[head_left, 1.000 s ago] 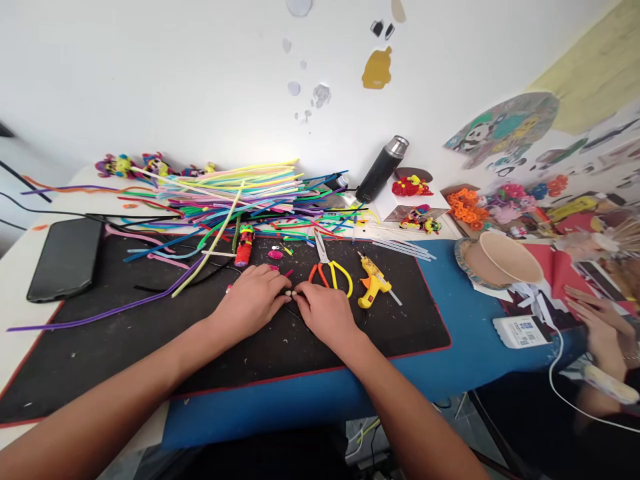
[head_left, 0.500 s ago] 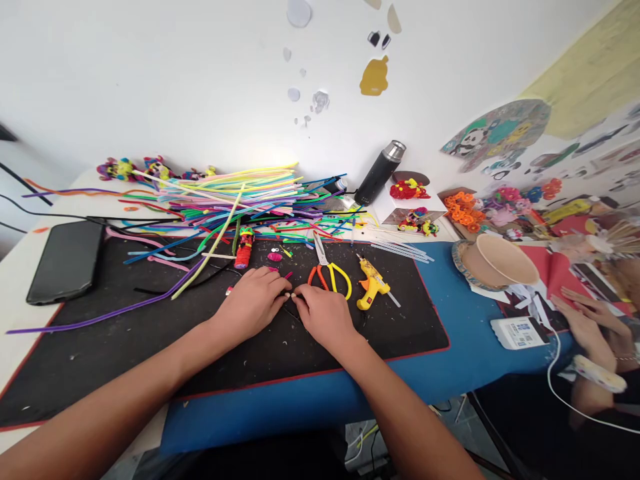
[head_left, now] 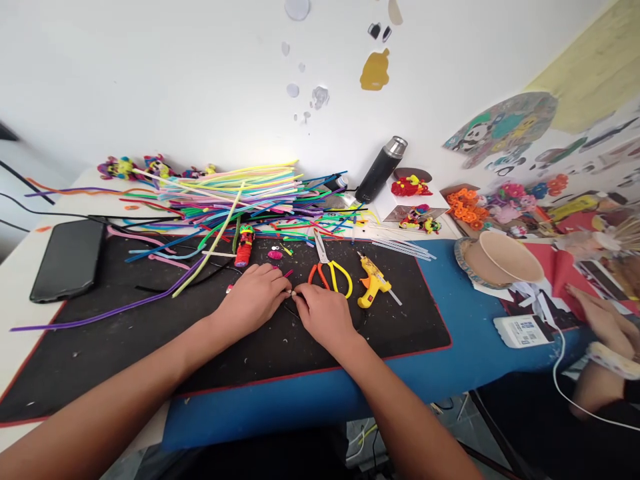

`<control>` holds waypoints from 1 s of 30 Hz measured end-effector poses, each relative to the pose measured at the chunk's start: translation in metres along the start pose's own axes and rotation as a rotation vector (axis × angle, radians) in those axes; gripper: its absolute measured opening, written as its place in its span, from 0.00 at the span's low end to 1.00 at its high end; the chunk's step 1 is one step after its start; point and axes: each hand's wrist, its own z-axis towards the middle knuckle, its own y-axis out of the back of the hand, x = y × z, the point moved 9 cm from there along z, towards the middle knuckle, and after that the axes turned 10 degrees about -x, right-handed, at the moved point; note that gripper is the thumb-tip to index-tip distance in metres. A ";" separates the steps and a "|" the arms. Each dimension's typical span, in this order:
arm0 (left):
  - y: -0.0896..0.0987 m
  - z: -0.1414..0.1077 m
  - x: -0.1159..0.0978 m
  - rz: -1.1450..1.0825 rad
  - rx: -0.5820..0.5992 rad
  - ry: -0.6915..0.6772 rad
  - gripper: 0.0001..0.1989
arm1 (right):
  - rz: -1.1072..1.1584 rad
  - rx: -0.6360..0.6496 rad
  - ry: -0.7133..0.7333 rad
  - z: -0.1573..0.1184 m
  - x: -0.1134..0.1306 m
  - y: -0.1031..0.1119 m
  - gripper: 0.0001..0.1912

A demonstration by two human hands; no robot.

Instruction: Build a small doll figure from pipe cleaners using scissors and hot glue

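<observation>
Both hands meet over the black mat (head_left: 400, 333), left hand (head_left: 253, 293) and right hand (head_left: 325, 313) tip to tip, fingers bent and drawn in tight. The gap is narrow; whether anything sits pinched there, I can't tell, it's too small and covered. A thin dark strand (head_left: 291, 311) lies just on the near side of the fingertips. Straight beyond the grip, a pink oval piece (head_left: 275, 255); left of that, a red figure (head_left: 243, 253). Scissors (head_left: 327, 264) lie beyond the right hand, blades pointing away, and there's the yellow glue gun (head_left: 371, 283) further right. Well behind the grip, a heap of pipe cleaners (head_left: 235, 193)!
</observation>
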 end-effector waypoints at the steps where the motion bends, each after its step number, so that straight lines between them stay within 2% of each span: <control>1: 0.000 0.000 0.001 -0.012 -0.002 0.006 0.10 | 0.002 -0.001 0.001 0.000 0.000 0.000 0.10; 6: -0.001 -0.002 0.002 -0.088 -0.003 0.013 0.11 | 0.022 -0.012 0.012 -0.001 0.000 -0.001 0.10; 15: 0.001 -0.003 0.002 -0.084 -0.037 0.003 0.10 | 0.028 -0.013 0.009 -0.001 0.000 -0.002 0.11; 30: 0.010 -0.005 -0.016 0.048 -0.060 -0.153 0.11 | 0.042 -0.037 0.014 -0.003 -0.001 -0.004 0.12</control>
